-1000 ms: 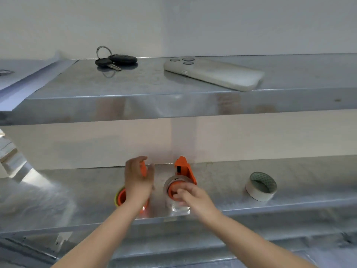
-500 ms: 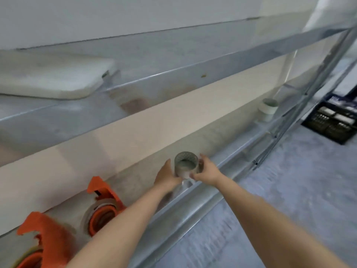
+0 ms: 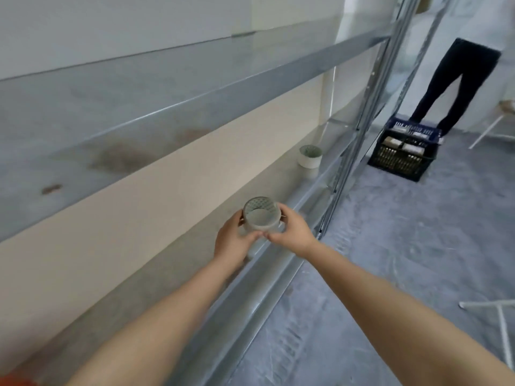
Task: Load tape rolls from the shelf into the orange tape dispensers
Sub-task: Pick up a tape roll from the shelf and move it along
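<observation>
A pale tape roll (image 3: 260, 217) with a patterned inner core is held just above the lower metal shelf (image 3: 281, 270), its hole facing up. My left hand (image 3: 233, 240) grips its left side and my right hand (image 3: 289, 234) grips its right side, fingertips meeting in front of it. A second white tape roll (image 3: 310, 156) stands farther right on the same shelf. Only an orange sliver of a dispenser (image 3: 14, 381) shows at the bottom left corner.
The upper metal shelf (image 3: 195, 87) runs across above my hands. A shelf upright (image 3: 359, 140) stands to the right. On the grey floor sit a dark crate (image 3: 405, 154), a person's dark-trousered legs (image 3: 462, 79) behind it, and white chair legs (image 3: 501, 324).
My view has swung right, away from the orange dispensers. Both hands left the dispensers and took hold of the tape roll, which is now lifted slightly off the shelf.
</observation>
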Motion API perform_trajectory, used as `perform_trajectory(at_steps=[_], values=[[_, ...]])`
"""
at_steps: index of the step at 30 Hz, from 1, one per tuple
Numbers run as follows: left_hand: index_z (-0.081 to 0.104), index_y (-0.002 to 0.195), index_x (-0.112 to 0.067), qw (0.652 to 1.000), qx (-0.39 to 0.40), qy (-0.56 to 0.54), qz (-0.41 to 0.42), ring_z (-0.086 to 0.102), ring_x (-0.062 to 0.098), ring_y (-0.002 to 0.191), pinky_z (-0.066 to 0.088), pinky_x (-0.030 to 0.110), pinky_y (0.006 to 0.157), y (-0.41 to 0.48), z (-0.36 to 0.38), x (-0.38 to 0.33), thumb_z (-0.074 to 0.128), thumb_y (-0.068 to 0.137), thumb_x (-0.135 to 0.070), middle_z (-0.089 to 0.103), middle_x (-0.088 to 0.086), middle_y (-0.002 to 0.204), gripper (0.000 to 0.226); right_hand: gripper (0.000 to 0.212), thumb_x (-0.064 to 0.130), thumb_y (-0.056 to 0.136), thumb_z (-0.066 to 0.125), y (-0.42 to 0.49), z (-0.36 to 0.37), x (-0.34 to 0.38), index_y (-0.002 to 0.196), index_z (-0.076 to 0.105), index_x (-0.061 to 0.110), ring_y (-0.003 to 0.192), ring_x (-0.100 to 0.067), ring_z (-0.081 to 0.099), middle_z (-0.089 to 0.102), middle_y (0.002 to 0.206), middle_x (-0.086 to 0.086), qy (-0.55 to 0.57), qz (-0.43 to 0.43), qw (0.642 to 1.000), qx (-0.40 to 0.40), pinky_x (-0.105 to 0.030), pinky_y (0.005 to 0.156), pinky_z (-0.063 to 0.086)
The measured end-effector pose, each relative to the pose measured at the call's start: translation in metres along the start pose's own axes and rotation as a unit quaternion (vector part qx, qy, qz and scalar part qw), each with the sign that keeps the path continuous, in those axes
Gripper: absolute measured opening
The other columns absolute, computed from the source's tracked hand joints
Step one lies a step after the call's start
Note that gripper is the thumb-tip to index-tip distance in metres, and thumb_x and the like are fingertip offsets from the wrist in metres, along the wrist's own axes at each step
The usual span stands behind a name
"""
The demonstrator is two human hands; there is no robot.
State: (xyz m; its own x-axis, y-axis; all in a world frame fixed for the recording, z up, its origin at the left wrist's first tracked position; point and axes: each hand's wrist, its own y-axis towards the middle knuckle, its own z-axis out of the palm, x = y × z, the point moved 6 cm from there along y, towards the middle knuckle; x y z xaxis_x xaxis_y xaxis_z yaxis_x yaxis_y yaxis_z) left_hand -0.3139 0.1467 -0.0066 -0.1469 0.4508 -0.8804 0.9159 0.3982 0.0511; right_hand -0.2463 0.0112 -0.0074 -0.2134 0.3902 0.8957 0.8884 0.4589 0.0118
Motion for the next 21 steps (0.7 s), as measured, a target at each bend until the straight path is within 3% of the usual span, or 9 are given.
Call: perform_trajectory(at_steps=[5,11,15,21], values=[[0.058,0.118,-0.012,1.0,0.001,-0.014,0.017,0.061,0.021,0.109,0.045,0.028,0.092,0.068,0.099,-0.058,0.08,0.066,-0.021,0.067,0.008,0.118,0.056,0.065,0.012,0.069,0.079,0.045,-0.112,-0.039,0.125,0.047,0.015,0.114,-0.015,0.056,0.058,0.117,0.002,0.035,-0.009,0.999,-0.034,-0.03,0.101,0.044],[0.055,0.124,-0.013,0.999,0.012,-0.033,0.02,0.056,0.018,0.115,0.04,0.025,0.096,0.148,0.199,-0.123,0.082,0.065,-0.019,0.063,0.006,0.123,0.065,0.067,0.018,0.067,0.08,0.114,-0.232,-0.078,0.126,0.048,0.018,0.112,-0.014,0.056,0.06,0.116,0.004,-0.01,-0.021,0.999,-0.035,-0.027,0.1,0.043],[0.052,0.124,-0.011,1.0,0.007,-0.027,-0.001,0.054,0.023,0.12,0.041,0.034,0.102,0.195,0.239,-0.134,0.082,0.064,-0.02,0.061,0.009,0.128,0.067,0.069,0.021,0.067,0.08,0.162,-0.269,-0.105,0.127,0.046,0.021,0.114,-0.014,0.056,0.061,0.118,0.005,-0.015,-0.02,1.0,-0.01,-0.03,0.101,0.044],[0.053,0.119,-0.013,0.997,0.022,0.079,0.01,0.057,0.021,0.112,0.04,0.026,0.089,0.277,0.271,-0.142,0.082,0.062,-0.035,0.063,0.005,0.123,0.068,0.07,0.015,0.071,0.076,0.241,-0.294,-0.147,0.132,0.042,0.019,0.118,-0.013,0.054,0.059,0.124,0.002,-0.006,-0.006,1.0,0.015,-0.029,0.104,0.042]])
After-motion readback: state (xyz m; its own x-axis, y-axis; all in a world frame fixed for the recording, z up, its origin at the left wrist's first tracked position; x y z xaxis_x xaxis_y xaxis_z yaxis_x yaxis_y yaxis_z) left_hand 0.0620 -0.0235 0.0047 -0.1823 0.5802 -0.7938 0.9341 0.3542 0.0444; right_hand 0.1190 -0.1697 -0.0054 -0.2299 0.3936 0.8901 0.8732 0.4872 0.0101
